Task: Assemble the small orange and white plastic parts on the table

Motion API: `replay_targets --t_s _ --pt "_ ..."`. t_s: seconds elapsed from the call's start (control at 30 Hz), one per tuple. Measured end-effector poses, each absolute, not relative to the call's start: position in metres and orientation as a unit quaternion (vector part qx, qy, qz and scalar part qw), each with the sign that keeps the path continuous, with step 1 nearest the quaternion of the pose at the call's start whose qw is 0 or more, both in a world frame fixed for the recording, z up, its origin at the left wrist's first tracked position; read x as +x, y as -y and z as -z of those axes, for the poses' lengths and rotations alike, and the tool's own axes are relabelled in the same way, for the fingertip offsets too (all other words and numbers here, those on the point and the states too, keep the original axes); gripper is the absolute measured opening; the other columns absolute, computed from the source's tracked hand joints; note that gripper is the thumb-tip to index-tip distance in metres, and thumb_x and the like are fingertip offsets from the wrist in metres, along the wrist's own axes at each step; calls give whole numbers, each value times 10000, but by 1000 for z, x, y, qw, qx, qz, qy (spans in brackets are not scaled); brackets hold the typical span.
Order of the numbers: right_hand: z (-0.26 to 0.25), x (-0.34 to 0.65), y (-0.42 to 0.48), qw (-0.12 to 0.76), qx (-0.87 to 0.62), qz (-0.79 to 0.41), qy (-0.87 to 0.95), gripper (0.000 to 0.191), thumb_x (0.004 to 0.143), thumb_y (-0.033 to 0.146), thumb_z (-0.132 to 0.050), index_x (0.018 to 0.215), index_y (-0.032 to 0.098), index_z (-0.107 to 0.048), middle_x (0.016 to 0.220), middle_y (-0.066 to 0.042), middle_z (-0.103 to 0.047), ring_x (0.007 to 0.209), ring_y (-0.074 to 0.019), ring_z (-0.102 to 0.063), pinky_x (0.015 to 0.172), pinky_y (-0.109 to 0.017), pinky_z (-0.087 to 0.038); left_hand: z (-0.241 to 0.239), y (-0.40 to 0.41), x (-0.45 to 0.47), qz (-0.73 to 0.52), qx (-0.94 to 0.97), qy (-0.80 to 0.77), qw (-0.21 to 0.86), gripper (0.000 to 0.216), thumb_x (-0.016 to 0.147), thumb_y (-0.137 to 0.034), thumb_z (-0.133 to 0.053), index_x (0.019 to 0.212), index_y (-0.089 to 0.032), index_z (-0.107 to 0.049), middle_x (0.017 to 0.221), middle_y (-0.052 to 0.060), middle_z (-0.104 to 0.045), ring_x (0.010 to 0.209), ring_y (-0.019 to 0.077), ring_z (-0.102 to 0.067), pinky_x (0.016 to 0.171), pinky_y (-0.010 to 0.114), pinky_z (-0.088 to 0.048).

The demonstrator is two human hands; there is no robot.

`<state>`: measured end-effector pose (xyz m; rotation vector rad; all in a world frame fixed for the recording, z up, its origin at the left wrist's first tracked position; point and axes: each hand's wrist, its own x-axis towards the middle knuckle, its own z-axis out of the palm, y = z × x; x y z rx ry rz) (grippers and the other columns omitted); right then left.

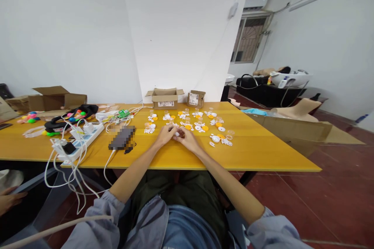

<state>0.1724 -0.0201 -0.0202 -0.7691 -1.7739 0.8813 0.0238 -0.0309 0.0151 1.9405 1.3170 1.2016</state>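
Note:
My left hand [166,134] and my right hand [187,138] meet on the yellow table [257,151], fingers curled together around a small white plastic part [177,134]. Just beyond them lie several small white and orange plastic pieces [187,121] in loose groups. A white round piece [216,138] and an orange one [221,136] sit to the right of my right hand. What exactly the fingers pinch is too small to make out fully.
Two small open cardboard boxes [165,98] stand at the table's far edge. A dark flat device [122,137] and a white power strip [82,137] with tangled cables lie to the left. Colourful toys [73,118] and larger boxes [49,99] sit far left. Another person's hand [8,201] shows at lower left.

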Motion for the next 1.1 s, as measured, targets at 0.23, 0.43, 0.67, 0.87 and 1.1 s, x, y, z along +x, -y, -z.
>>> replay_targets --t_s 0.23,0.43,0.67,0.87,1.1 --pt "19 174 20 468 -335 -350 739 133 674 230 -690 782 243 -614 708 33 -628 655 -175 -555 630 -310 -443 -18 33 24 -469 692 -495 237 406 845 -509 -535 595 -191 -498 574 -35 -466 606 134 -434 590 268 -329" --pt "24 174 16 480 -365 -320 731 160 649 213 -688 792 244 -622 751 18 -622 723 -192 -575 703 -337 -476 -21 36 24 -502 672 -495 227 438 874 -487 -511 565 -203 -387 558 -49 -353 594 120 -383 600 267 -321" --pt "30 176 13 478 -394 -322 716 159 674 214 -678 816 226 -606 833 0 -682 780 -185 -633 750 -332 -514 -21 33 22 -575 601 -502 237 451 896 -532 -485 591 -215 -383 545 -54 -352 566 120 -373 569 256 -324" --pt "25 177 22 407 -425 -228 775 181 774 261 -647 948 213 -630 938 -41 -695 883 -219 -642 830 -379 -523 -19 31 22 -601 559 -500 277 446 904 -480 -490 565 -226 -350 523 -58 -333 525 120 -361 544 252 -339" --pt "21 193 65 239 -510 -70 823 543 980 505 -363 1356 160 -548 1430 -172 -543 1345 -311 -461 1124 -476 -334 -20 33 24 -590 557 -518 270 434 905 -437 -491 559 -225 -338 523 -56 -328 528 121 -350 541 256 -312"
